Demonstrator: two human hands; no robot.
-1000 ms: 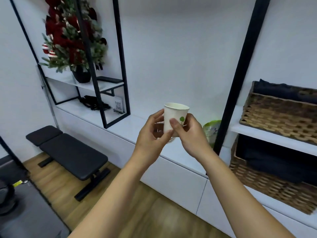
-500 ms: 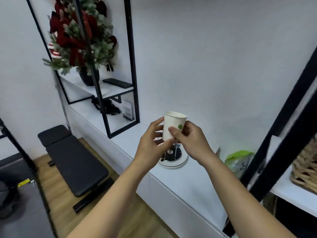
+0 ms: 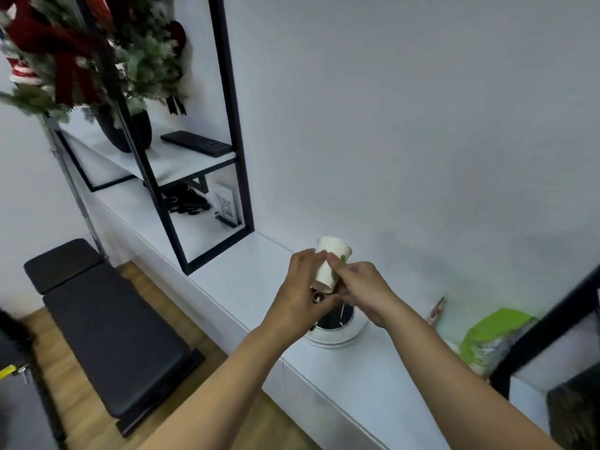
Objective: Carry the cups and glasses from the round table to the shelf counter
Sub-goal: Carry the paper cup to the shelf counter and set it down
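Observation:
A white paper cup with a small green mark is held between both hands above the white shelf counter. It leans a little, rim toward the upper right. My left hand grips its left side and base. My right hand pinches its right side with thumb and fingers. Something small and dark shows under the cup between my fingers; I cannot tell what it is. The round table is out of view.
A round white-rimmed dish with a dark centre lies on the counter just below my hands. A green bag stands to the right. A black frame shelf with a keyboard and potted Christmas plant rises left. A black bench stands on the floor.
The view has swung left and closer to the counter. Both hands with the cup have gone lower toward the counter, above the round dish, and the cup now tilts.

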